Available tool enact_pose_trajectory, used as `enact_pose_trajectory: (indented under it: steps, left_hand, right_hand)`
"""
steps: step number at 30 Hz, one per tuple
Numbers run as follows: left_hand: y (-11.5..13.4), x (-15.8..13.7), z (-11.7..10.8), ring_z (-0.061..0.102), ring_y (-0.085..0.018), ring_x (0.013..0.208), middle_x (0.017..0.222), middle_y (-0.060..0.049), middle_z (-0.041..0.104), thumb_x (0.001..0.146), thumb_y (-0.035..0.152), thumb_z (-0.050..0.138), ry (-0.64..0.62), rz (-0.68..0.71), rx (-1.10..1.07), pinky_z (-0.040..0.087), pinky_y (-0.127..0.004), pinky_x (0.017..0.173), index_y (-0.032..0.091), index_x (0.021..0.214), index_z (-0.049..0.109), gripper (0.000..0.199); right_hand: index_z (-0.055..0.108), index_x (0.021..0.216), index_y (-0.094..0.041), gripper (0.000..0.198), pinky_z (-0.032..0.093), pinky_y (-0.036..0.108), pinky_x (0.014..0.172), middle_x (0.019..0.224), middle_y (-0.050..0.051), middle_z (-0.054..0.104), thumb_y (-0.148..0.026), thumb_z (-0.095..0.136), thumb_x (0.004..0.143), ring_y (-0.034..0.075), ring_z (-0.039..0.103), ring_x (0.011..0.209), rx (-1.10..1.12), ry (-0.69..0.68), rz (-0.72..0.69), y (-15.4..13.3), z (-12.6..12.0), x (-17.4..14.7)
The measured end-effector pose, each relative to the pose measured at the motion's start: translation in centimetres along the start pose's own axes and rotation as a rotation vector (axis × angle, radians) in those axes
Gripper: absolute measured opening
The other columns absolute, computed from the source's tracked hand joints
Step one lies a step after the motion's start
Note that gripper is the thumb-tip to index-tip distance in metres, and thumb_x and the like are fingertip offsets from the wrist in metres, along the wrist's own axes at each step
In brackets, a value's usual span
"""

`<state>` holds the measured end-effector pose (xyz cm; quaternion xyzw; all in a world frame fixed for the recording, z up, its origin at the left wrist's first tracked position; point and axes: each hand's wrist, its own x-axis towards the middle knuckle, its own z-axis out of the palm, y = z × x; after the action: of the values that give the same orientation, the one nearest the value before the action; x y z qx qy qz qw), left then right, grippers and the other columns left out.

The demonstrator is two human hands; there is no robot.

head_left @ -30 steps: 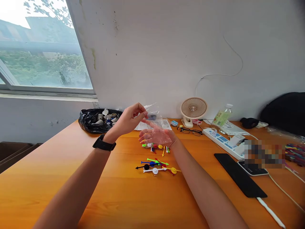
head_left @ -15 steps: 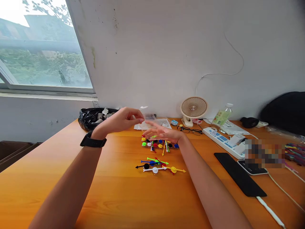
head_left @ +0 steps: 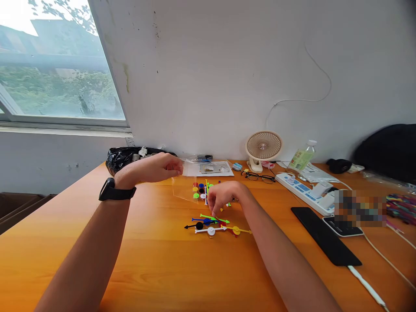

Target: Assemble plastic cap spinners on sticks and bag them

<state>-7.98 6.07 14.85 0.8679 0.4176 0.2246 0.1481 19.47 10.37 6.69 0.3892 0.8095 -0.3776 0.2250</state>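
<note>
My left hand (head_left: 164, 167), with a black watch on its wrist, is closed on a clear plastic bag (head_left: 183, 188) that hangs open over the table. Reaching down with pinched fingers, my right hand (head_left: 223, 195) is at the back of a small heap of plastic arrow spinners, at the end of a red one mostly hidden there. In that heap lie a white spinner (head_left: 211, 231), a yellow spinner (head_left: 236, 231), a black spinner (head_left: 199, 225), a blue spinner (head_left: 207, 221) and a green spinner (head_left: 224, 221). More coloured spinners (head_left: 195, 190) lie behind, partly covered by my right hand.
A white sheet (head_left: 227, 169) lies at the back, near a black bag (head_left: 117, 160). To the right are a small fan (head_left: 264, 146), glasses (head_left: 260, 177), a bottle (head_left: 302, 158), a power strip (head_left: 302, 193) and a black flat device (head_left: 325, 236) with a white cable.
My hands have moved apart. The left shifted a little left and down with the bag; the right came down to the front heap and its fingers closed into a pinch.
</note>
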Motion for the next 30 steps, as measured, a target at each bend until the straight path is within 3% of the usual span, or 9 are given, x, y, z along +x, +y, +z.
enact_pose_trajectory:
  steps: [3, 5, 11, 14, 21, 27, 30]
  left_hand:
    - [0.4, 0.0, -0.1, 0.056, -0.015, 0.064, 0.073, 0.000, 0.069, 0.085, 0.031, 0.060, -0.123, -0.034, 0.097, 0.039, -0.024, 0.057, 0.022, 0.082, 0.072, 0.015]
    - [0.5, -0.1, -0.2, 0.057, -0.015, 0.066, 0.074, 0.000, 0.069, 0.082, 0.027, 0.058, -0.127, -0.039, 0.102, 0.040, -0.024, 0.059, 0.022, 0.082, 0.071, 0.014]
    - [0.2, -0.2, -0.3, 0.061, -0.016, 0.070, 0.081, 0.000, 0.072, 0.073, 0.021, 0.057, -0.129, -0.041, 0.072, 0.043, -0.025, 0.063, 0.022, 0.082, 0.071, 0.017]
    - [-0.1, -0.1, -0.4, 0.060, -0.017, 0.070, 0.079, 0.000, 0.071, 0.073, 0.020, 0.055, -0.158, -0.056, 0.091, 0.041, -0.025, 0.061, 0.023, 0.081, 0.071, 0.018]
    - [-0.2, 0.0, -0.3, 0.050, -0.015, 0.058, 0.066, 0.000, 0.062, 0.073, 0.024, 0.059, -0.196, -0.093, 0.127, 0.030, -0.027, 0.055, 0.022, 0.066, 0.066, 0.010]
    - [0.1, 0.2, -0.1, 0.041, -0.013, 0.052, 0.057, 0.001, 0.049, 0.067, 0.022, 0.060, -0.196, -0.038, 0.064, 0.026, -0.028, 0.052, 0.021, 0.056, 0.057, 0.012]
    - [0.2, 0.3, 0.1, 0.044, -0.013, 0.051, 0.058, 0.001, 0.053, 0.065, 0.020, 0.057, -0.207, -0.012, 0.086, 0.028, -0.027, 0.051, 0.023, 0.066, 0.067, 0.011]
  right_hand:
    - [0.077, 0.079, -0.018, 0.028, 0.043, 0.025, 0.064, 0.082, 0.001, 0.075, -0.039, 0.085, 0.062, 0.018, 0.066, 0.083, 0.019, -0.027, -0.030, -0.3, 0.0, -0.3]
    - [0.076, 0.078, -0.017, 0.026, 0.042, 0.025, 0.064, 0.081, 0.001, 0.074, -0.038, 0.083, 0.064, 0.017, 0.065, 0.081, 0.050, -0.017, -0.050, -0.4, 0.0, -0.7]
    - [0.079, 0.081, -0.018, 0.045, 0.040, 0.026, 0.063, 0.085, 0.001, 0.075, -0.051, 0.093, 0.052, 0.018, 0.063, 0.083, -0.019, -0.027, -0.022, -0.8, 0.2, -0.5]
    - [0.078, 0.079, -0.018, 0.044, 0.039, 0.026, 0.063, 0.082, 0.000, 0.074, -0.050, 0.093, 0.053, 0.018, 0.063, 0.082, -0.025, -0.028, -0.033, -0.9, 0.2, -0.1]
    - [0.071, 0.077, -0.016, 0.039, 0.045, 0.026, 0.071, 0.077, 0.000, 0.071, -0.045, 0.091, 0.060, 0.016, 0.063, 0.079, 0.227, -0.058, -0.211, -0.2, -0.4, -1.9]
    - [0.070, 0.081, -0.016, 0.030, 0.045, 0.026, 0.070, 0.080, 0.001, 0.072, -0.041, 0.084, 0.073, 0.014, 0.062, 0.075, 0.308, 0.050, -0.292, 0.2, -1.0, -4.8]
    - [0.068, 0.082, -0.016, 0.031, 0.044, 0.026, 0.067, 0.077, 0.000, 0.069, -0.042, 0.084, 0.075, 0.013, 0.058, 0.070, 0.346, 0.154, -0.337, 0.3, -1.3, -6.2]
